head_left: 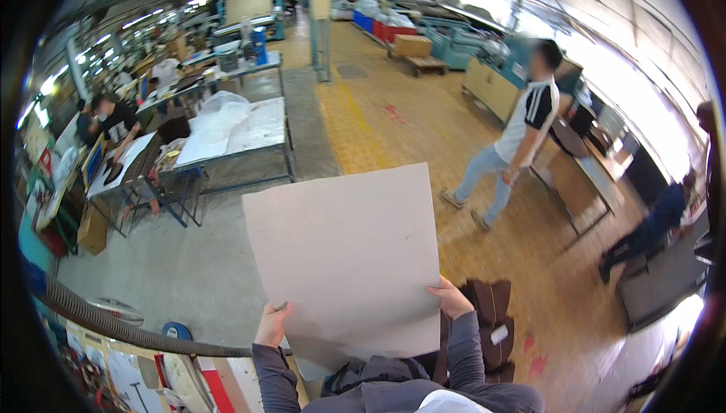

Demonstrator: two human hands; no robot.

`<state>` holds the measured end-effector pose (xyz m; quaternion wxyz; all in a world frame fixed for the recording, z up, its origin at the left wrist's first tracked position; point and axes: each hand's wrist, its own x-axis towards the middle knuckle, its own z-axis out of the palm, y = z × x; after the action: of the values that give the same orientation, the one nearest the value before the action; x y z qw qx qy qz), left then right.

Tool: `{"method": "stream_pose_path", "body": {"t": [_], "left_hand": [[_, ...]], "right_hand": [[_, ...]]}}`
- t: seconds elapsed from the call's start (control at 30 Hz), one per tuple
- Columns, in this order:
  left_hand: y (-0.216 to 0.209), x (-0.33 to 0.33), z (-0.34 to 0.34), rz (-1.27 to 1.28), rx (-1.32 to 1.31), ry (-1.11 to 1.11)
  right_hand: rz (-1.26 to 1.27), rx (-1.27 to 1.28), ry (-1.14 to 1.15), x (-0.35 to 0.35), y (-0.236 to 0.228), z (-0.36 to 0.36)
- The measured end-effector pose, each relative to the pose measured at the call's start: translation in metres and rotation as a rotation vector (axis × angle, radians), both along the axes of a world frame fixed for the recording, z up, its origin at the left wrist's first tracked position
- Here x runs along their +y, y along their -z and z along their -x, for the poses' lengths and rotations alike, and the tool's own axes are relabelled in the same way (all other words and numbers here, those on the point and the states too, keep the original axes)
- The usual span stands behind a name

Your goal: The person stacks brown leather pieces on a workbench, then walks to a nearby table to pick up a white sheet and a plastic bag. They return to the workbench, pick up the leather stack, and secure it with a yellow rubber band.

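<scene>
A large, pale grey-beige sheet (344,246), stiff like cardboard, is held up in front of my body. My left hand (272,324) grips its left edge low down, thumb on the near face and the other fingers mostly hidden. On the opposite edge, a little higher, my right hand (452,298) pinches the sheet in the same way. Below the sheet, a second pale piece (314,367) shows near my waist. Dark brown bundled pieces (491,330), tied with string and bearing a white tag, lie beside my right forearm.
A grey ribbed hose (113,324) runs along my left. Ahead left stands a table (265,122) with clear plastic wrap (219,114); a person (121,122) works at a bench beyond. Another person (522,133) walks on the right, near a table (590,178). A dark-clothed person (654,220) leans farther right.
</scene>
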<state>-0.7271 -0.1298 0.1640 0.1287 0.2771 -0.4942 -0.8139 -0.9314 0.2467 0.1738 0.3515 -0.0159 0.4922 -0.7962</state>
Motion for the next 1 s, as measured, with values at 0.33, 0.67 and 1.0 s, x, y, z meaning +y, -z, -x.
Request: {"method": "stream_pose_path", "body": {"t": [0.33, 0.67, 1.0], "left_hand": [[-0.044, -0.068, 0.069, 0.024, 1.049, 0.894], [-0.021, -0.134, 0.213, -0.045, 0.115, 0.228], [-0.061, -0.259, 0.306, 0.048, 0.166, 0.609]], "right_hand": [[1.077, 0.639, -0.847, -0.072, 0.022, 0.181], [-0.112, 0.209, -0.020, -0.070, 0.024, 0.205], [0.312, 0.212, -0.069, -0.216, 0.040, 0.285]]}}
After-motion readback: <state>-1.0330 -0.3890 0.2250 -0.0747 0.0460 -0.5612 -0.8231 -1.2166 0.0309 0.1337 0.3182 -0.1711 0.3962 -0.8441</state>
